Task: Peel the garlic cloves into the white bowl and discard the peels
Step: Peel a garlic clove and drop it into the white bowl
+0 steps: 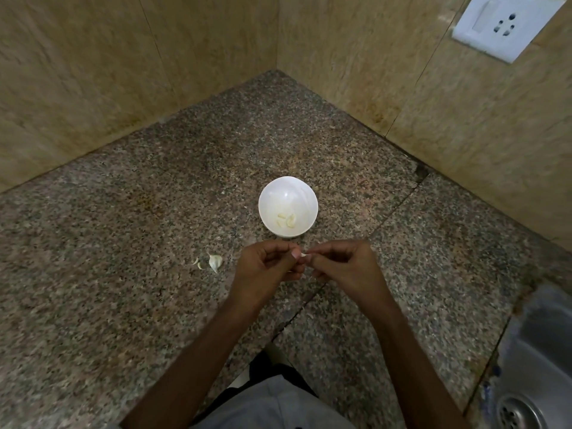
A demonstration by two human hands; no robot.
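A white bowl (pixel 288 193) stands on the speckled granite counter (pixel 123 243) with a few peeled garlic cloves (pixel 287 220) at its bottom. Just in front of the bowl, my left hand (pixel 266 267) and my right hand (pixel 343 264) meet, and their fingertips pinch one small garlic clove (pixel 304 256) between them. An unpeeled clove (pixel 215 262) lies on the counter left of my hands, with small bits of peel (pixel 198 263) beside it.
Tiled walls meet in a corner behind the bowl. A wall socket (pixel 504 24) is at the top right. A steel sink (pixel 532 366) with its drain sits at the lower right edge of the counter.
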